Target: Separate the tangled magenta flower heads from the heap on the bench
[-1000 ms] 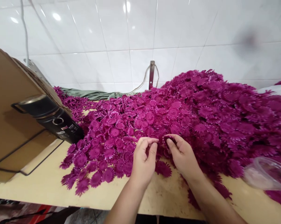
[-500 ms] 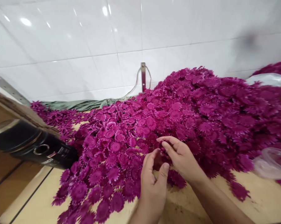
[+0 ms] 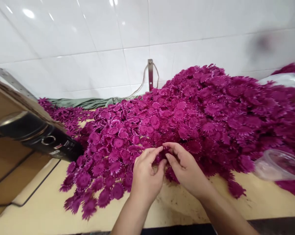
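A big heap of magenta artificial flower heads (image 3: 198, 111) covers the pale tabletop (image 3: 181, 202) from the wall down to its front. My left hand (image 3: 146, 178) and my right hand (image 3: 184, 168) meet at the near edge of the heap. Both have their fingertips pinched together on a magenta flower piece (image 3: 162, 156) held between them. Thumbs and forefingers of both hands touch that piece, which is mostly hidden by the fingers. Loose flower heads (image 3: 93, 192) lie spread out just left of my left hand.
A black cylindrical can (image 3: 39, 138) lies on its side at the left, against a brown cardboard box (image 3: 5, 153). A clear plastic tub (image 3: 279, 164) sits at the right edge. A green cloth (image 3: 88, 102) and a metal bracket (image 3: 150, 73) are by the white tiled wall.
My left hand has risen from below to meet the right at the heap's edge. The view has shifted slightly, showing more of the table's front edge.
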`<state>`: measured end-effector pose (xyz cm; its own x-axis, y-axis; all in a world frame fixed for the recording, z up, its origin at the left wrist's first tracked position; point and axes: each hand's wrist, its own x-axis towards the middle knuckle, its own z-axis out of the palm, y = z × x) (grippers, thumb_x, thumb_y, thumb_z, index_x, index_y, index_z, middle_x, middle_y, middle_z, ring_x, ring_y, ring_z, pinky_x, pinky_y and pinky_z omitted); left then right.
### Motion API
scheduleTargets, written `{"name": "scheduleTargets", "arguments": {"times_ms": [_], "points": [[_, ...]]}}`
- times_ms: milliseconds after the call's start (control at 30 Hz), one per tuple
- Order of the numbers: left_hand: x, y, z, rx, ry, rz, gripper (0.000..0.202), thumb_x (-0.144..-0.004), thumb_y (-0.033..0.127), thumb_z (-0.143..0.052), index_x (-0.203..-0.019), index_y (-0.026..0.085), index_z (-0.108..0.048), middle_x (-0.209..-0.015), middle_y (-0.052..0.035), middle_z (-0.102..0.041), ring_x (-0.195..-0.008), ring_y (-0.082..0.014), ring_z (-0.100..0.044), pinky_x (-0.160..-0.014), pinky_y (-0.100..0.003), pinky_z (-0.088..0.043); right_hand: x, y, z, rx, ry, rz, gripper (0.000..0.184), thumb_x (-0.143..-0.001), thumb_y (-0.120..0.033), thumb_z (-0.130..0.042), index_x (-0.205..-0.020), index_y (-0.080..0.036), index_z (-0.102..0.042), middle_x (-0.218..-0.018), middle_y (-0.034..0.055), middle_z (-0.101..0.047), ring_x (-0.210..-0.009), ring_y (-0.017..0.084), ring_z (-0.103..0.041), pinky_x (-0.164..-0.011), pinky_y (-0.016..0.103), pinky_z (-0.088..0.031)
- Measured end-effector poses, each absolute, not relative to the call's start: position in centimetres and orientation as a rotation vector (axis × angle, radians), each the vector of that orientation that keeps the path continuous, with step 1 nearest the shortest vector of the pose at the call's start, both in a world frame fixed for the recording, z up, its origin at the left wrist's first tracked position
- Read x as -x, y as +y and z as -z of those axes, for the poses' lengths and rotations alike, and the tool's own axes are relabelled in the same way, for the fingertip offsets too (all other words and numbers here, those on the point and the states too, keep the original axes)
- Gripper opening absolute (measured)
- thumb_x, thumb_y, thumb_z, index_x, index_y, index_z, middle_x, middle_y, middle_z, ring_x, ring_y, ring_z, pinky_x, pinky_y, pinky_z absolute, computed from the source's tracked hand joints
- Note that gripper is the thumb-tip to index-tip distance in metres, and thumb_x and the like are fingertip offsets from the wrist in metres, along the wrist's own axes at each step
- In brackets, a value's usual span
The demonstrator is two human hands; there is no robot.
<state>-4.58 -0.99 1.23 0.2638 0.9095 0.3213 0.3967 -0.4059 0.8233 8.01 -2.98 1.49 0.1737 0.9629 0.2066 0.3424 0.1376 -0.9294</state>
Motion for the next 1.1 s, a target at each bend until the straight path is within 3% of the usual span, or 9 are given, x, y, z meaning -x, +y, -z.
{"name": "scheduleTargets", "arguments": {"times_ms": [167, 300, 533, 733, 800, 867, 967, 1033, 1100], "points": [[2.8, -1.8, -1.3, -1.953, 1.186, -0.972, 0.032, -0.077, 0.018, -0.054, -0.107, 0.021, -0.063, -0.106, -0.0073, -0.065, -0.099, -0.0217, -0.058, -0.090, -0.038, -0.044, -9.3, -3.5, -1.0, 1.390, -1.360, -0.708, 0.024, -0.081, -0.020, -0.040, -0.103, -0.019, -0.052, -0.086, 0.0062, -0.063, -0.080, 0.018, -0.060, -0.071, 0.033, -0.048], [0.6, -1.9, -1.0, -1.891, 1.159, -1.166, 0.025, -0.079, 0.017, -0.051, -0.098, 0.018, -0.065, -0.098, -0.0080, -0.067, -0.092, -0.0186, -0.061, -0.084, -0.033, -0.048, -11.0, -3.9, -1.4, 1.406, -1.383, -0.686, 0.029, -0.083, -0.023, -0.039, -0.109, -0.017, -0.051, -0.080, 0.0061, -0.061, -0.071, 0.017, -0.058, -0.064, 0.031, -0.047], [-1.8, -2.8, -0.9, -1.987, 1.332, -1.245, 0.021, -0.079, 0.014, -0.044, -0.073, 0.019, -0.063, -0.076, -0.0044, -0.067, -0.075, -0.0180, -0.060, -0.072, -0.032, -0.044, -12.6, -4.7, -0.7, 1.381, -1.409, -0.752, 0.029, -0.080, -0.027, -0.046, -0.107, -0.018, -0.050, -0.083, 0.0071, -0.062, -0.074, 0.019, -0.059, -0.065, 0.032, -0.048], [-1.3, -1.3, -1.4, -1.573, 1.425, -1.283, 0.030, -0.082, 0.027, -0.040, -0.054, 0.019, -0.046, -0.051, 0.0016, -0.050, -0.052, -0.0130, -0.049, -0.055, -0.025, -0.039, -11.6, -6.3, -0.1, 1.258, -1.399, -0.886, 0.035, -0.075, -0.020, -0.049, -0.110, -0.019, -0.048, -0.094, 0.0079, -0.064, -0.084, 0.019, -0.062, -0.077, 0.035, -0.049], [-0.7, 0.1, -1.8, -1.451, 1.437, -1.298, 0.027, -0.082, 0.027, -0.038, -0.059, 0.018, -0.051, -0.058, -0.0007, -0.056, -0.059, -0.0144, -0.055, -0.062, -0.027, -0.044, -11.6, -6.6, -0.5, 1.210, -1.374, -0.879, 0.035, -0.074, -0.021, -0.049, -0.109, -0.019, -0.049, -0.099, 0.0086, -0.064, -0.090, 0.019, -0.061, -0.081, 0.035, -0.048], [-0.1, 1.2, -2.2, -1.523, 1.443, -1.319, 0.013, -0.076, 0.019, -0.047, -0.073, 0.017, -0.059, -0.078, -0.0047, -0.063, -0.079, -0.0178, -0.059, -0.077, -0.032, -0.045, -11.8, -6.7, -0.9, 1.200, -1.332, -0.875, 0.028, -0.075, -0.023, -0.050, -0.102, -0.018, -0.053, -0.097, 0.0085, -0.065, -0.090, 0.019, -0.061, -0.082, 0.035, -0.048], [0.4, 1.3, -2.4, -1.703, 1.446, -1.377, 0.035, -0.065, 0.007, -0.055, -0.099, 0.016, -0.061, -0.112, -0.0098, -0.057, -0.110, -0.0221, -0.049, -0.097, -0.038, -0.035, -12.3, -6.2, -1.4, 1.202, -1.260, -0.973, 0.020, -0.075, -0.029, -0.050, -0.091, -0.018, -0.056, -0.089, 0.0078, -0.066, -0.083, 0.019, -0.062, -0.078, 0.035, -0.049], [0.5, 0.3, -2.3, -1.739, 1.372, -1.329, 0.034, -0.069, 0.010, -0.054, -0.101, 0.016, -0.061, -0.113, -0.0105, -0.058, -0.110, -0.0220, -0.050, -0.098, -0.038, -0.035, -12.5, -6.0, -1.4, 1.217, -1.223, -1.003, 0.020, -0.076, -0.032, -0.048, -0.087, -0.017, -0.055, -0.086, 0.0077, -0.066, -0.080, 0.019, -0.062, -0.075, 0.035, -0.049], [0.4, -1.2, -1.9, -1.696, 1.231, -1.186, 0.024, -0.076, 0.020, -0.052, -0.096, 0.017, -0.064, -0.100, -0.0089, -0.064, -0.096, -0.0202, -0.058, -0.090, -0.035, -0.042, -12.5, -5.8, -1.3, 1.273, -1.240, -0.933, 0.018, -0.076, -0.032, -0.048, -0.084, -0.017, -0.054, -0.082, 0.0074, -0.065, -0.077, 0.019, -0.061, -0.074, 0.035, -0.049]]}}
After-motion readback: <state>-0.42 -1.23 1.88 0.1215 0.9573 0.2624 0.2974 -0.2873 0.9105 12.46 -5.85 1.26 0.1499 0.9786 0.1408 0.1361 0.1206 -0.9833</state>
